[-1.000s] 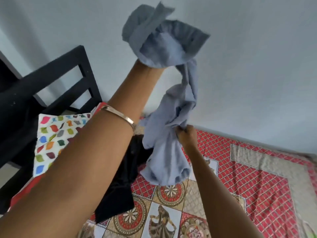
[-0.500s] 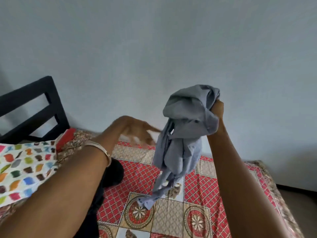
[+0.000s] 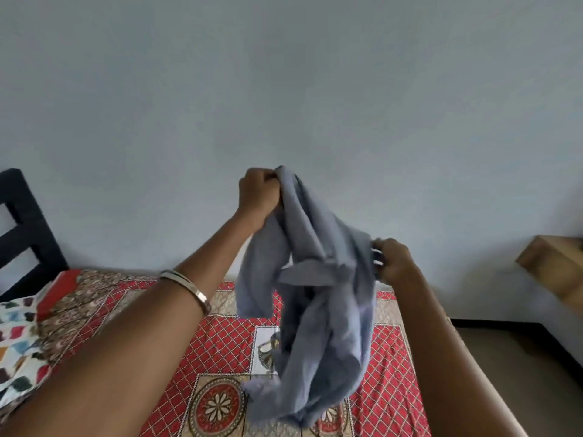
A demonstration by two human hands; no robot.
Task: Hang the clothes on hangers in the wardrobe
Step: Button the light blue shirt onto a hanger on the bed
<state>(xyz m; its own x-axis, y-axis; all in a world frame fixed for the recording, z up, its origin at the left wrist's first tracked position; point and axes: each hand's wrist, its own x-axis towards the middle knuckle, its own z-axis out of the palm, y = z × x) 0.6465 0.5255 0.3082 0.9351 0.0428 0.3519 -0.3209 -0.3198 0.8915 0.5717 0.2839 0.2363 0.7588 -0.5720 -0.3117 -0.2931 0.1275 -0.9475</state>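
Observation:
A crumpled grey-blue garment (image 3: 315, 310) hangs in the air above the bed. My left hand (image 3: 258, 193) grips its top edge in a fist, up high near the wall. Lower and to the right, my right hand (image 3: 391, 260) pinches the cloth's right side. The rest of the garment droops in folds between and below both hands, down toward the bedspread. No hanger and no wardrobe are in view.
A bed with a red patterned bedspread (image 3: 220, 342) lies below. A multicoloured pillow (image 3: 15, 342) sits at the left by a black headboard (image 3: 25, 228). A wooden piece of furniture (image 3: 555, 263) stands at the right by the bare wall. Floor shows at the lower right.
My left hand has come back up and taken hold of the garment's top edge. My right hand has dropped lower and shifted to the cloth's right side, spreading the garment between them.

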